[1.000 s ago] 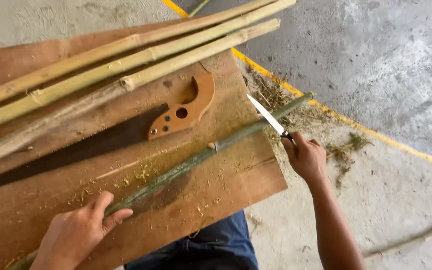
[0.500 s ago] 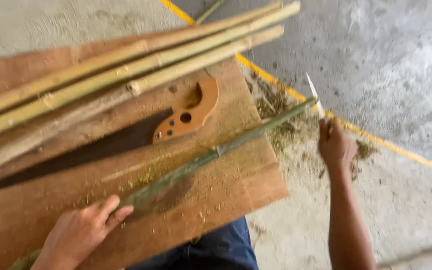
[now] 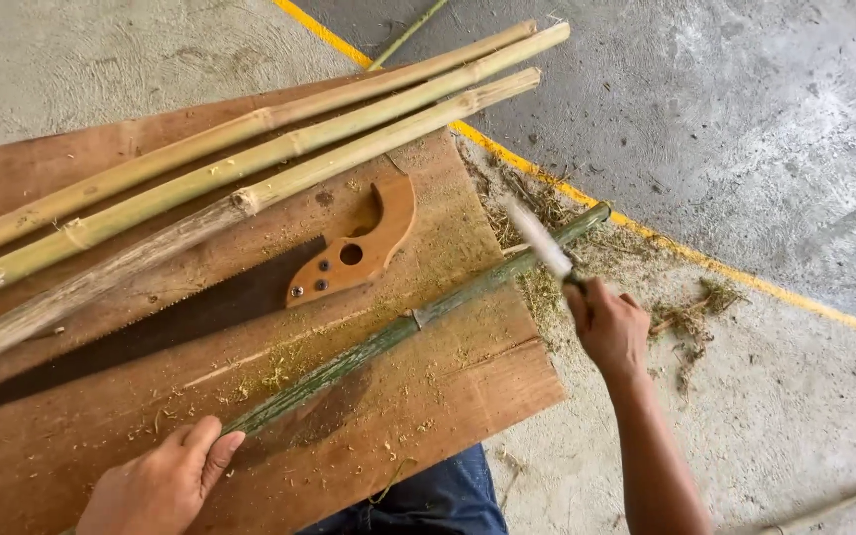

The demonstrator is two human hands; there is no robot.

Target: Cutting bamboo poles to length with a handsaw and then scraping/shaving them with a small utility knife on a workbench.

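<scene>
Green bamboo stalk (image 3: 388,339) lying diagonally across brown wooden board (image 3: 71,168), tip overhanging at right centre. Left hand (image 3: 162,482), lower left, clamped on stalk's near end. Right hand (image 3: 607,325), right of centre, clenched round knife (image 3: 543,243), blade blurred against stalk's far end. Three pale bamboo poles (image 3: 279,149) upper left. Wooden saw handle (image 3: 359,248) mid-board.

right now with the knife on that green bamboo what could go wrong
1. The green stalk juts past the board edge with nothing under it where the knife meets it, so it may flex or roll and the blade could glance off.
2. The left hand pins the same stalk further down its line; a blade sliding along it could head that way.
3. The saw lies loose beside the stalk and could get knocked.
</scene>
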